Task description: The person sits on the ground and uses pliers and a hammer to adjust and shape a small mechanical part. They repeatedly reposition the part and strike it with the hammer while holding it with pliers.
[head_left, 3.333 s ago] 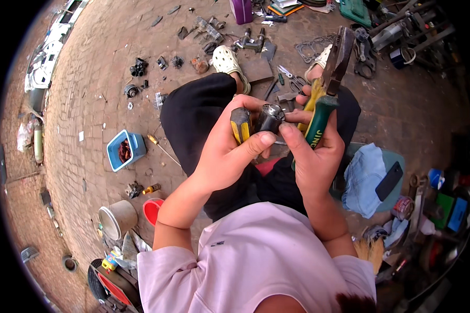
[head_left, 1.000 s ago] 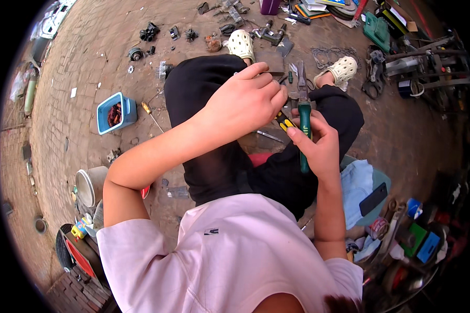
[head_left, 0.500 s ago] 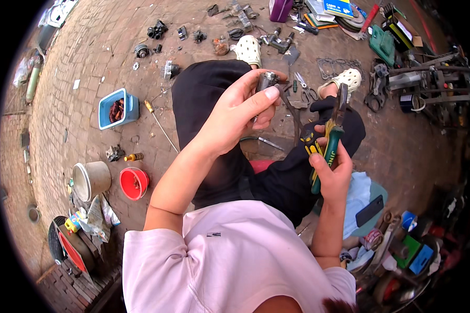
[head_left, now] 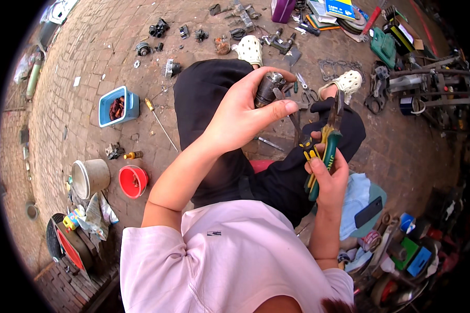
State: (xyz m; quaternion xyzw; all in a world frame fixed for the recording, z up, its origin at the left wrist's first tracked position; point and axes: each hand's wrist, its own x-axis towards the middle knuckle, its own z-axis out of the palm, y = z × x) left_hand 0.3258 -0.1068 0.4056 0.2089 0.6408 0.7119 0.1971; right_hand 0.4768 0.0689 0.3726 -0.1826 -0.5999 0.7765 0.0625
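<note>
Above my knees, my left hand (head_left: pixel 237 117) is closed around a dark, cylindrical metal part (head_left: pixel 269 89) with a round, lighter end. The thumb lies stretched out along its near side, and the fingers behind it are mostly hidden. To the right, my right hand (head_left: pixel 331 180) grips a pair of pliers (head_left: pixel 329 141) with green and yellow handles, jaws pointing up and away. The same hand also holds a screwdriver-like tool with a yellow and black handle (head_left: pixel 310 151). Its dark shank reaches up toward the metal part; whether the two touch, I cannot tell.
At the left are a blue tub (head_left: pixel 119 107) of dark red pieces, a long screwdriver (head_left: pixel 161 122), a grey bucket (head_left: pixel 90 178) and a red bucket (head_left: pixel 133 181). Loose metal parts lie ahead near scissors (head_left: pixel 306 88). A phone (head_left: pixel 368 211) rests at the right beside piled tools.
My left hand has turned the metal part, exposing more of its dark side. The left thumb has moved off the part's top and stretched to the right. My right hand has hardly moved.
</note>
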